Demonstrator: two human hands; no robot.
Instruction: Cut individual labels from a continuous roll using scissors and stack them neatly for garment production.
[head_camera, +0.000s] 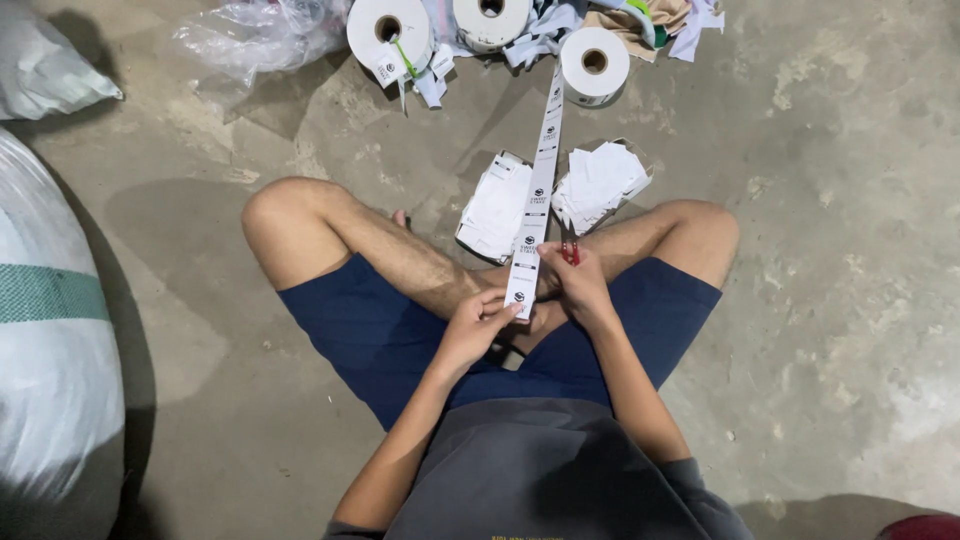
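I sit cross-legged on a concrete floor. My left hand pinches the near end of a long white label strip printed with dark marks. The strip runs away from me to a white roll. My right hand grips small red-handled scissors right beside the strip's edge. Two piles of cut white labels lie in front of my legs, one to the left of the strip and one to the right.
Two more white rolls lie at the far edge with cloth scraps and a clear plastic bag. A big white woven sack stands at my left; another sack lies at top left.
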